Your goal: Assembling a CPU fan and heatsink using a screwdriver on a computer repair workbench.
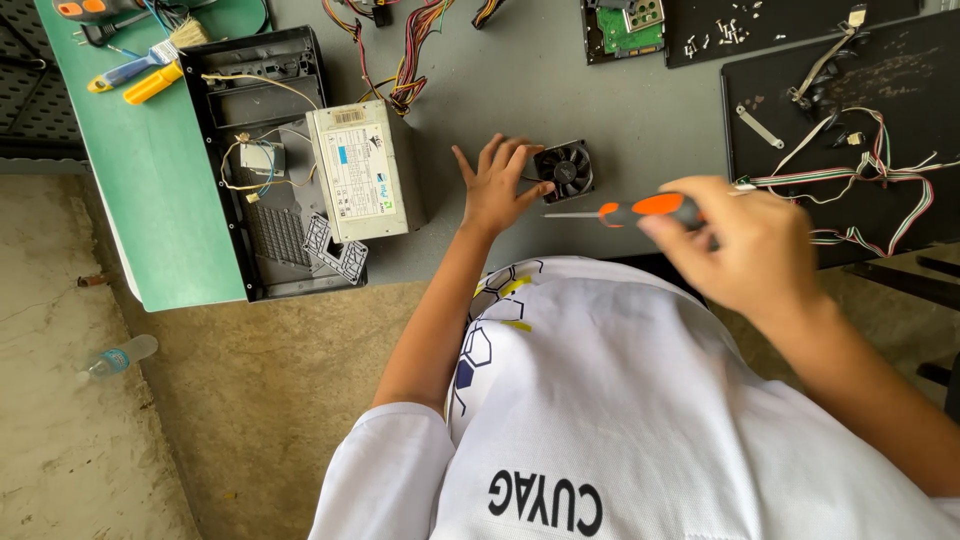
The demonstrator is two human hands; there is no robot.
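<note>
- Left hand lay spread on grey surface, fingertips touching small black fan.
- Right hand gripped orange-handled screwdriver, tip at fan's 6 o'clock.
- Power supply box sat at fan's 9 o'clock; wire bundle at 11.

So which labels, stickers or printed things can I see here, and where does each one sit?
Large label: white rectangle with blue and green patches, on top of the grey power supply box, left of the left hand.
Small sticker: pale strip with dark bars, at the box's far end.
Printed lettering: black on the person's white shirt.
No screens or signs in view.
</note>
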